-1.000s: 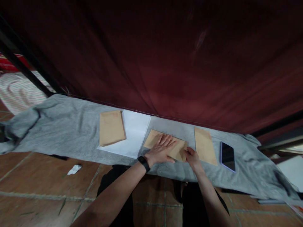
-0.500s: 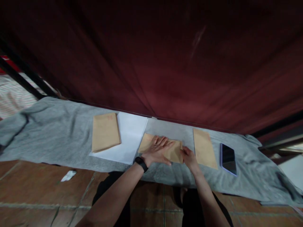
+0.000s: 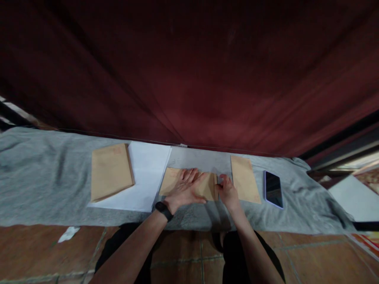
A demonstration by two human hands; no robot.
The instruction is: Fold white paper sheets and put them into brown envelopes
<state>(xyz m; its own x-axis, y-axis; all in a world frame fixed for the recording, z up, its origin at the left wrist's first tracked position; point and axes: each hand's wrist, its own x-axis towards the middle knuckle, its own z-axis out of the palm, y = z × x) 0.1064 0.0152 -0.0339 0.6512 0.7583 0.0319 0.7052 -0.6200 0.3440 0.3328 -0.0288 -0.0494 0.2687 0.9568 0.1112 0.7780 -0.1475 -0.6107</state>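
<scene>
A brown paper envelope (image 3: 208,187) lies lengthwise across the grey cloth, with a narrow folded flap at its right end. My left hand (image 3: 184,189), wearing a black band at the wrist, rests flat on it with fingers spread. At the flap end is my right hand (image 3: 227,193), its fingers curled and the thumb touching the folded edge. To the right of that hand lies another flat brown envelope (image 3: 245,179). A stack of brown envelopes (image 3: 111,169) sits at left, partly on white paper (image 3: 148,169).
The grey cloth (image 3: 189,217) covers a long, narrow surface against a dark red hanging sheet (image 3: 189,98). A phone (image 3: 273,189) lies at right. On the tiled floor (image 3: 177,256) is a crumpled white scrap (image 3: 68,233). A white panel (image 3: 352,197) stands at far right.
The view has shifted, so the things on the cloth appear farther left. My right hand has loosened slightly at the folded flap, its index finger now raised. The left hand stays flat on the envelope.
</scene>
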